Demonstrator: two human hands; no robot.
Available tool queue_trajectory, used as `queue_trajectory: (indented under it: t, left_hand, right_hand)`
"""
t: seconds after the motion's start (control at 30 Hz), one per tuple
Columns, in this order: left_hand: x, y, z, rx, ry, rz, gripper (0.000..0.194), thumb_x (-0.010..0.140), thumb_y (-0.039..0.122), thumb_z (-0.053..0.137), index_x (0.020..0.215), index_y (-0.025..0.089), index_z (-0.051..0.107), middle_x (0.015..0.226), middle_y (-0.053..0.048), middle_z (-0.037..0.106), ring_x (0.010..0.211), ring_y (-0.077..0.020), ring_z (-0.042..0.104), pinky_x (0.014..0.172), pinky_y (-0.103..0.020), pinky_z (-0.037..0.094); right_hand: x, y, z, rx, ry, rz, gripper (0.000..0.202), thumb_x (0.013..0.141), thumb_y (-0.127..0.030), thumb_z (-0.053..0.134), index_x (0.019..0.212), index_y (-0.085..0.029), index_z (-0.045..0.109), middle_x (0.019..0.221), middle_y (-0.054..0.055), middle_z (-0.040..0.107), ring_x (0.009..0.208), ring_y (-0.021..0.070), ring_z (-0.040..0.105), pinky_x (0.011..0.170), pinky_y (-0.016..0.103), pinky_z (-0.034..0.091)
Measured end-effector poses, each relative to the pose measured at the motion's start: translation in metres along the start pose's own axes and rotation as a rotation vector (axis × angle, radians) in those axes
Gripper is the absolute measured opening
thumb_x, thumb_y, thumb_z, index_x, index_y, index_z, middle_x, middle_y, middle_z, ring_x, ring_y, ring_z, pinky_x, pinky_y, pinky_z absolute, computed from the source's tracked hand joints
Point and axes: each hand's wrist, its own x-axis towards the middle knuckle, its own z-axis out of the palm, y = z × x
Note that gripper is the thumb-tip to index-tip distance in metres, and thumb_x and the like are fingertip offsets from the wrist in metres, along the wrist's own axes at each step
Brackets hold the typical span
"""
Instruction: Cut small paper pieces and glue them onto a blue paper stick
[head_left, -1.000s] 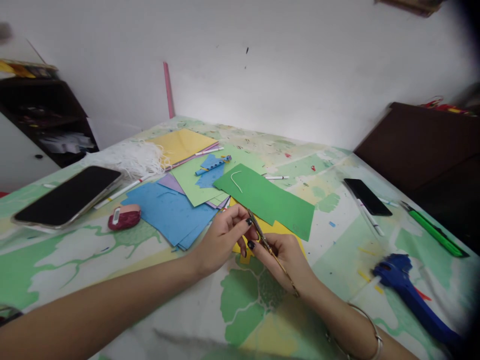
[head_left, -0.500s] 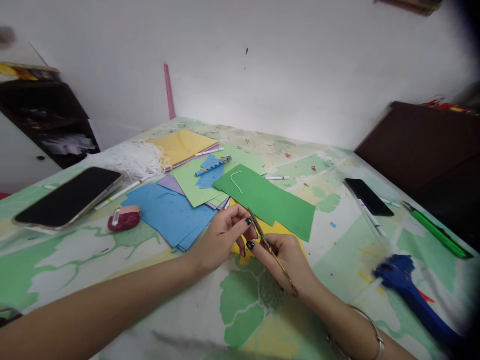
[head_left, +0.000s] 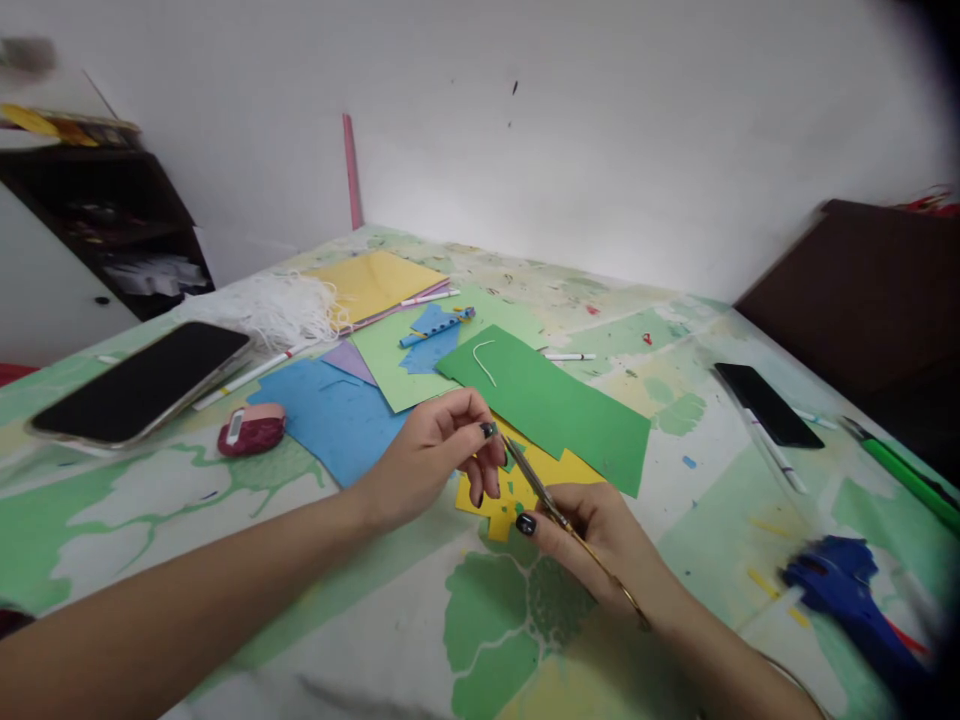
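Observation:
My right hand [head_left: 600,540] is closed on a pair of scissors [head_left: 551,505] with gold handles, the blades pointing up and left. Beside the tips, my left hand [head_left: 446,445] pinches thumb and forefinger together; what they hold is too small to make out. Beneath both hands lies yellow paper [head_left: 574,468] with a notched edge and small green scraps on it. A dark green paper sheet [head_left: 570,410] is just beyond, a curved white string [head_left: 484,362] on top. Blue paper [head_left: 330,415] lies left of my left hand.
At left are a phone [head_left: 142,385], a maroon case [head_left: 253,430] and white string [head_left: 274,308]. A rolled blue paper piece [head_left: 435,328] rests on light green paper [head_left: 382,375]. To the right are another phone [head_left: 766,402], a green cutter [head_left: 911,478] and a blue glue gun [head_left: 844,590].
My right hand and the scissors have moved slightly right and down, so the blades are farther from my left hand. More green scraps show on the yellow paper. The view has shifted slightly.

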Motion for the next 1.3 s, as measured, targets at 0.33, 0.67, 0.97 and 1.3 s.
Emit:
queue_trajectory:
  t: [0.33, 0.67, 0.97, 1.3]
  left_hand:
    - [-0.0014, -0.001, 0.0033, -0.005, 0.007, -0.021, 0.011, 0.083, 0.022, 0.05, 0.075, 0.015, 0.045, 0.065, 0.001, 0.057, 0.047, -0.0108, 0.06, 0.037, -0.019, 0.044]
    - [-0.0023, -0.0036, 0.0031, 0.008, -0.005, -0.014, 0.009, 0.085, 0.018, 0.045, 0.076, 0.016, 0.044, 0.067, 0.002, 0.056, 0.047, -0.0098, 0.059, 0.038, -0.018, 0.044]
    - [-0.0021, -0.004, 0.0029, 0.031, 0.004, -0.011, 0.008, 0.084, 0.016, 0.045, 0.076, 0.016, 0.043, 0.066, 0.002, 0.056, 0.045, -0.0081, 0.058, 0.035, -0.015, 0.04]
    - [-0.0024, -0.0051, 0.0028, 0.035, 0.002, -0.018, 0.008, 0.084, 0.016, 0.045, 0.076, 0.015, 0.043, 0.066, 0.002, 0.056, 0.044, -0.008, 0.058, 0.035, -0.016, 0.04]
  right_hand:
    - [0.0021, 0.0038, 0.0043, -0.01, 0.04, 0.037, 0.044, 0.073, -0.046, 0.061, 0.052, -0.018, 0.036, 0.049, -0.006, 0.025, 0.046, 0.0064, 0.022, 0.041, 0.022, 0.016]
    - [0.0053, 0.0062, 0.0067, -0.055, 0.053, 0.054, 0.047, 0.071, -0.055, 0.059, 0.052, -0.018, 0.038, 0.049, -0.005, 0.026, 0.047, 0.0074, 0.022, 0.042, 0.023, 0.016]
    - [0.0047, 0.0056, 0.0062, -0.073, 0.054, 0.048, 0.048, 0.071, -0.054, 0.06, 0.05, -0.018, 0.036, 0.049, -0.005, 0.025, 0.047, 0.0072, 0.022, 0.042, 0.023, 0.016]
    - [0.0062, 0.0058, 0.0051, -0.113, 0.062, 0.039, 0.05, 0.07, -0.057, 0.058, 0.05, -0.017, 0.036, 0.048, -0.005, 0.025, 0.047, 0.0068, 0.021, 0.042, 0.021, 0.016]
